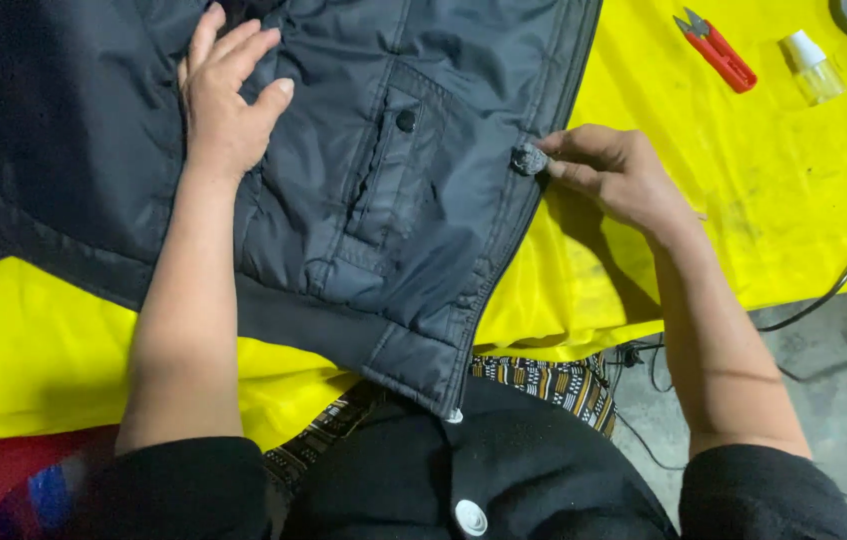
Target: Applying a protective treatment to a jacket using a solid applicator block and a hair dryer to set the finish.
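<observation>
On yellow table (783,200): L hand (228,100) flat on jacket (393,180), R grip (608,170) pinching grey lump (529,159) (spray bottle (811,66) nearby).

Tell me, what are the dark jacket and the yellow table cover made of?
The dark jacket looks like thin synthetic fabric, perhaps nylon: smooth, slightly shiny, puffy between stitched seams. The yellow table cover seems to be plastic or coated sheet: bright, faintly glossy, wrinkled and smudged with dirt.

Jacket (363,150) lies on the table cover (743,190), snips (715,48) and bottle (811,66) probably behind-right.
</observation>
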